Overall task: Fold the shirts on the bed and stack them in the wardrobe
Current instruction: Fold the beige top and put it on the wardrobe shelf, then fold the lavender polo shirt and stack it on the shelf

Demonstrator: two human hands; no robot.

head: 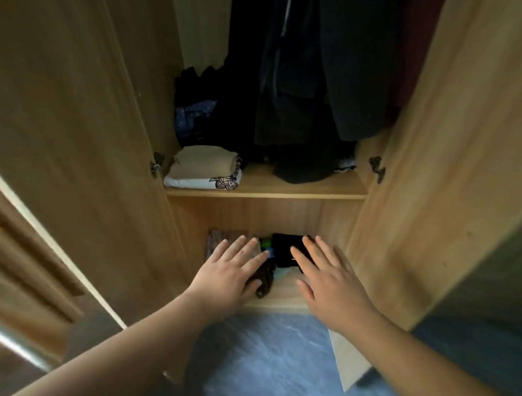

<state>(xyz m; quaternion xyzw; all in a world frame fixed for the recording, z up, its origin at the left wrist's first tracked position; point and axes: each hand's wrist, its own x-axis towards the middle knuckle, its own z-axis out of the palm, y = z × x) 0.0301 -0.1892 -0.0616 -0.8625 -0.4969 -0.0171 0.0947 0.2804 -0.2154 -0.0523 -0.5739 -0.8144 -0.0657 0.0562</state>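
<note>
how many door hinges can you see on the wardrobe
2. One hinge sits on the left side at the upper shelf's level, the other hinge on the right side at the same height. Any hinges higher or lower are out of frame.

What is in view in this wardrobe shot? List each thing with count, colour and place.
Wardrobe: one, light wood, doors open.
Hanging clothes: several, dark, above upper shelf.
Folded shirts: small stack, beige on white, upper shelf left.
Dark pile: one, black, upper shelf right.
Blue cloth: one, upper shelf back left.
Folded clothes: several, black and patterned, bottom compartment.
Floor: blue.
Left hand: open, over bottom clothes.
Right hand: open, over bottom clothes.
</note>
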